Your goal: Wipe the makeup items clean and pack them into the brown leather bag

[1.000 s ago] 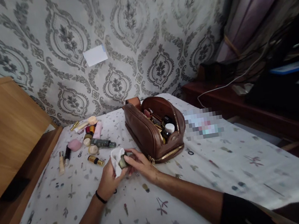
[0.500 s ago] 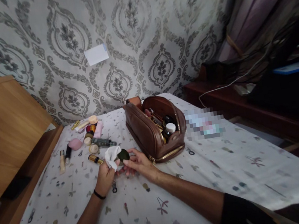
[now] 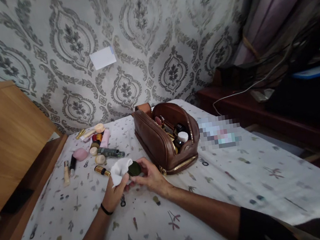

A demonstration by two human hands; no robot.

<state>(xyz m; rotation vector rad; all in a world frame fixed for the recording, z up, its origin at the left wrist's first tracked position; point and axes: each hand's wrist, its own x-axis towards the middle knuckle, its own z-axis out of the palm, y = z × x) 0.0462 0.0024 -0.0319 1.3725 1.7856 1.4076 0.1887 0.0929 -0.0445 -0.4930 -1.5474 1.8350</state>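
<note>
My left hand (image 3: 113, 196) is closed on a crumpled white wipe (image 3: 118, 170), its thumb on top. Between the fingers of my right hand (image 3: 154, 180) is a round dark green lid or jar (image 3: 134, 168); which of the two I cannot tell. The wipe touches its left edge. Just left of the wipe lies a small dark bottle with gold ends (image 3: 102, 170). To the right of my hands, a brown toiletry bag (image 3: 153, 139) stands unzipped, with a white-lidded jar (image 3: 183, 136) and several other cosmetics inside.
Several cosmetics lie behind my left hand, among them a dark green tube (image 3: 111, 152), a pink sponge (image 3: 80, 154) and a beige tube (image 3: 66, 173). A patterned sheet (image 3: 153, 233) covers the surface. A wooden panel (image 3: 10, 146) borders the left; a blurred-out patch (image 3: 220, 131) lies right of the bag.
The white wipe has spread out and covers more beside the green round thing. Both hands have shifted slightly; the green thing has moved a little to the right.
</note>
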